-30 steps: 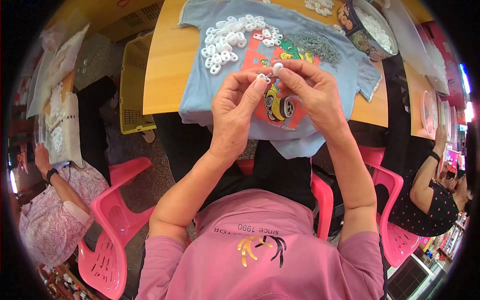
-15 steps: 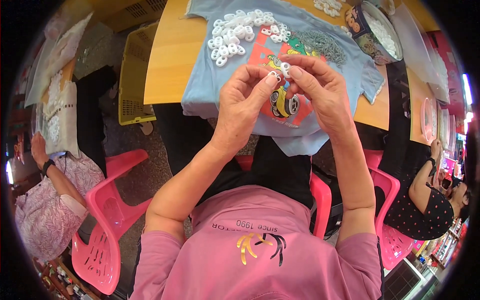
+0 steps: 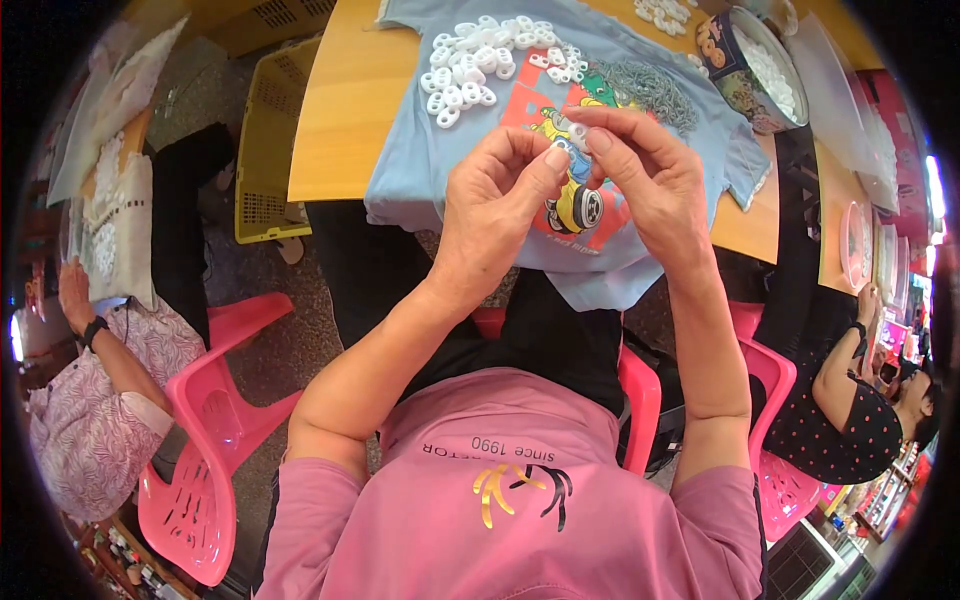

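My left hand (image 3: 497, 205) pinches a small white plastic piece (image 3: 563, 147) between thumb and forefinger, mostly covered by the fingertips. Almost touching it, my right hand (image 3: 652, 185) grips a white oval piece (image 3: 577, 132) the same way. Both hands are raised over a light blue shirt (image 3: 400, 170) with a colourful cartoon print, spread on the table. Beyond them lies a heap of white two-holed oval pieces (image 3: 470, 65). A smaller cluster of white pieces (image 3: 565, 68) sits beside it, and a tangled pile of small grey metal parts (image 3: 655, 92) lies to its right.
A round tin (image 3: 765, 70) full of white pieces stands at the far right of the wooden table (image 3: 345, 100). More white pieces (image 3: 665, 14) lie at the back. Left of the table is a yellow crate (image 3: 265, 150). Co-workers sit on pink chairs (image 3: 205, 430) at both sides.
Both hands have shifted slightly right, bringing the two white pieces closer together. The piece in my right hand is now more tilted and more covered by the fingers.
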`<act>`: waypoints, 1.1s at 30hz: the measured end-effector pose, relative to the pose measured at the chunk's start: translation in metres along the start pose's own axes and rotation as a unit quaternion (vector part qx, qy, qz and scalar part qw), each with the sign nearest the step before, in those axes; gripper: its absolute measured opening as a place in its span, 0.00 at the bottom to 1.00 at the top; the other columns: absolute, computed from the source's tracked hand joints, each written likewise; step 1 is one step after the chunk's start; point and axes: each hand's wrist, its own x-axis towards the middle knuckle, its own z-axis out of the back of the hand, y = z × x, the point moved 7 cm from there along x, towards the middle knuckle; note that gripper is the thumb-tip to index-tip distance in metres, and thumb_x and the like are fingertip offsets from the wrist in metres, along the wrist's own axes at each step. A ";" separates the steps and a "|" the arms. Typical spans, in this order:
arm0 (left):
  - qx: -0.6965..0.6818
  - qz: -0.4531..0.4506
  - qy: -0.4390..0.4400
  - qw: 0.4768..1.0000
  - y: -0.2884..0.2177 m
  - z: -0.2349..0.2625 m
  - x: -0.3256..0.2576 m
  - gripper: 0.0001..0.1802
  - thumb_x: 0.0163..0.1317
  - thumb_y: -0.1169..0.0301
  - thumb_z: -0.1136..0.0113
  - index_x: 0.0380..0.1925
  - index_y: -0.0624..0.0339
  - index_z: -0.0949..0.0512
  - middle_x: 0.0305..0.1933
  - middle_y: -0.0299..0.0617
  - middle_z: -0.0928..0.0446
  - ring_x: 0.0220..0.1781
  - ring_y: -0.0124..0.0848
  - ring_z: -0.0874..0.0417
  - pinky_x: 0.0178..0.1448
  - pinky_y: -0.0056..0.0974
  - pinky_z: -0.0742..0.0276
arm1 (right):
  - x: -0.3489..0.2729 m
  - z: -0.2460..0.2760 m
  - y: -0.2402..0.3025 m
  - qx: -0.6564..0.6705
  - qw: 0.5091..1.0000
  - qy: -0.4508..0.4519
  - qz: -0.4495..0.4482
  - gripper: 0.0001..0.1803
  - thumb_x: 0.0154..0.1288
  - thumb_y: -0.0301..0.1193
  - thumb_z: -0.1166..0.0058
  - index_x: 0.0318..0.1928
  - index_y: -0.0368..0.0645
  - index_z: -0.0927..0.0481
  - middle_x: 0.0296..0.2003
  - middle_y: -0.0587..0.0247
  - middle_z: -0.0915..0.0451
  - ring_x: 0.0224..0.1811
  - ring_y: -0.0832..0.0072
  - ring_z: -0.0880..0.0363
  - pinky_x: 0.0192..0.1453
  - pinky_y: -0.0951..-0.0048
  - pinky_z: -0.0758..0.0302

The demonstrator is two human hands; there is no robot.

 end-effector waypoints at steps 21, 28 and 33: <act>-0.014 0.006 -0.022 1.000 -0.004 0.004 -0.002 0.09 0.67 0.70 0.39 0.37 0.65 0.24 0.34 0.35 0.22 0.35 0.18 0.23 0.40 0.26 0.26 | -0.010 -0.013 0.002 -0.037 0.997 -0.046 0.043 0.12 0.71 0.25 0.46 0.52 0.35 0.19 0.45 0.65 0.18 0.35 0.83 0.23 0.40 0.82 0.25; -0.009 0.008 -0.020 1.000 0.000 0.004 0.000 0.09 0.66 0.69 0.37 0.37 0.65 0.24 0.35 0.36 0.21 0.36 0.20 0.22 0.42 0.27 0.25 | -0.010 -0.013 -0.004 0.003 0.998 -0.050 0.029 0.12 0.70 0.25 0.45 0.52 0.35 0.19 0.43 0.65 0.18 0.36 0.84 0.23 0.42 0.82 0.24; -0.024 0.014 0.005 1.000 -0.003 0.000 0.001 0.09 0.66 0.70 0.37 0.39 0.64 0.24 0.36 0.35 0.20 0.40 0.21 0.21 0.46 0.28 0.25 | -0.012 -0.008 -0.008 0.104 0.993 -0.043 -0.036 0.13 0.70 0.26 0.44 0.52 0.35 0.19 0.41 0.66 0.19 0.34 0.85 0.24 0.41 0.82 0.24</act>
